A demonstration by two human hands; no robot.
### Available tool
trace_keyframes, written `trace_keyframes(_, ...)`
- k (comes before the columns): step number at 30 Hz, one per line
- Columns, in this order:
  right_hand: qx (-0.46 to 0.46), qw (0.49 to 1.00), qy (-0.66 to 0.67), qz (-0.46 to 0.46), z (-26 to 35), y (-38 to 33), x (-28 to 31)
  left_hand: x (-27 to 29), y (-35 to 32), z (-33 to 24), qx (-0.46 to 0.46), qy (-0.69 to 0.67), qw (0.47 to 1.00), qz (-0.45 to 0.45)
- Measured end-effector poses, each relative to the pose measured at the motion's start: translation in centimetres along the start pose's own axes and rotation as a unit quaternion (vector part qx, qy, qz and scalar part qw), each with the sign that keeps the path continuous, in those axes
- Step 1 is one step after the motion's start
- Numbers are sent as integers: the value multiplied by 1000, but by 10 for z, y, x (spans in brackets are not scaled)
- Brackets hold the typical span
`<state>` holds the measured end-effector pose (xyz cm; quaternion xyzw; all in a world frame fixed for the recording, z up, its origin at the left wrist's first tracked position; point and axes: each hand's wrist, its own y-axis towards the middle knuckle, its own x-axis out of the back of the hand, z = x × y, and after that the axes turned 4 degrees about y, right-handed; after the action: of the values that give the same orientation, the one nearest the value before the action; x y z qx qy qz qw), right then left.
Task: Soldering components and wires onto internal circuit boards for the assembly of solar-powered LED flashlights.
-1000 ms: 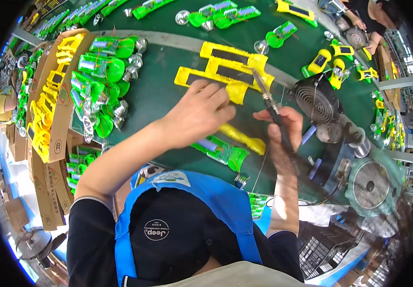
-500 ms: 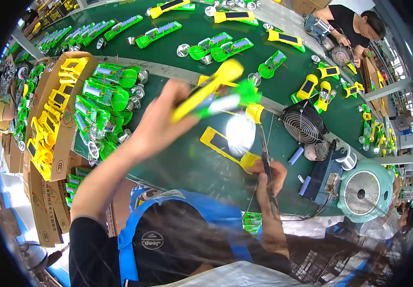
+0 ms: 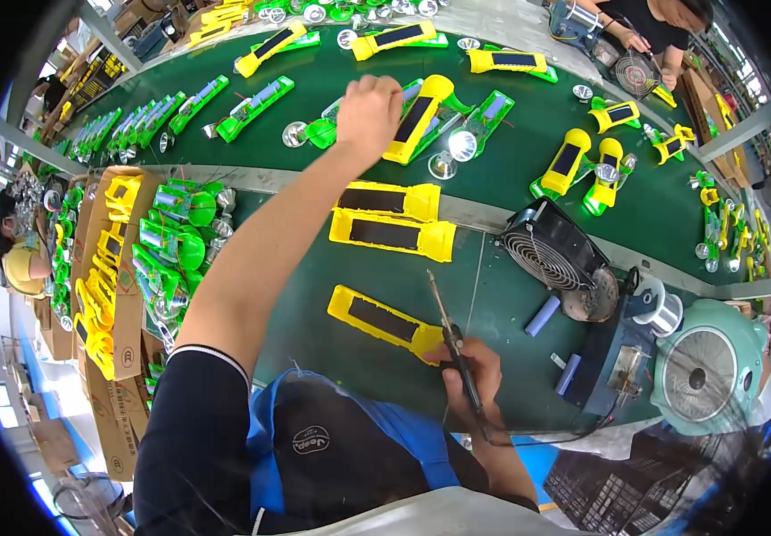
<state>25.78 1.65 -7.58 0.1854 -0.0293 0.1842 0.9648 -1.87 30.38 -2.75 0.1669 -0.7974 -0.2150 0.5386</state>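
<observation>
- Right hand [image 3: 470, 375], fingers closed around a soldering iron [image 3: 450, 332], tip up, above the bench's near edge.
- Just left of it lies a yellow shell [image 3: 384, 322].
- Left hand [image 3: 369, 112], arm stretched to the far belt [image 3: 528, 161], fingers curled on a yellow torch [image 3: 421, 116] with a lit lens [image 3: 462, 145] beside it.
- Two more shells [image 3: 392, 221] lie at the bench's far edge; a fan [image 3: 551, 255] stands to the right.
- Best kept: iron tip clear of the plastic while the left hand reaches.

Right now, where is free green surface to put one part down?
Bare mat lies between the yellow shell near the right hand and the two yellow shells above, and left of the black fan. The belt around the left hand is crowded.
</observation>
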Motion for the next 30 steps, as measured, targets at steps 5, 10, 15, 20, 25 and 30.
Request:
trace_keyframes(5,-74,994,49,-59,9,-1,-6,3,32,-11,29,200,966,164)
trace_keyframes(10,-26,999,-8,-23,4,-2,-7,19,39,-14,4,234,938,254)
trace_keyframes(15,77,993,-67,-61,8,1,-14,83,15,-15,-7,142,972,185)
trace_keyframes(20,28,995,-93,-22,21,25,-35,176,-103,-10,-127,-28,969,212)
trace_keyframes(25,16,998,-43,-37,6,64,-54,239,-246,-8,127,-217,916,312)
trace_keyframes(30,-3,997,35,-64,24,75,-51,205,-290,-40,271,-451,795,302)
